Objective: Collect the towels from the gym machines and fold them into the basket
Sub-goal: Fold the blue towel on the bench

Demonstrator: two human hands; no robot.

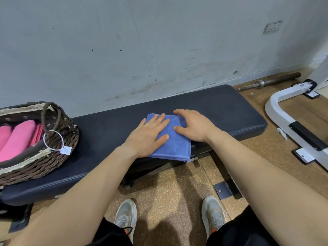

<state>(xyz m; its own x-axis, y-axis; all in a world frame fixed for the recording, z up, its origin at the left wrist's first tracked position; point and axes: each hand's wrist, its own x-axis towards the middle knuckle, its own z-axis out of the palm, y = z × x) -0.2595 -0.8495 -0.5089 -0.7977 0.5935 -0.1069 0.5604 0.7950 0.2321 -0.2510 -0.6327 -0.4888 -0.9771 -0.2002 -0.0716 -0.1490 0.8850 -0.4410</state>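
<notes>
Folding step in hand. The blue towel (174,146) lies folded at the near edge of the padded bench (221,107), one corner overhanging. The left hand (149,134) and right hand (193,126) press flat on it, fingers extended, gripping nothing. Judged next move: grasp the towel without disturbing the fold and carry it left to the wicker basket (58,157), which holds pink towels (19,137). The basket is cut off at the frame edge, and the number of folds cannot be determined.

I saw the blue cloth towel (175,148) was matt, the dark padded bench (106,128) smooth, the brown wicker basket (58,157) rough.

A gym: a padded bench (177,110) crosses the middle, a barbell bar (269,82) lies upper right, a white machine frame (284,118) at right.
</notes>
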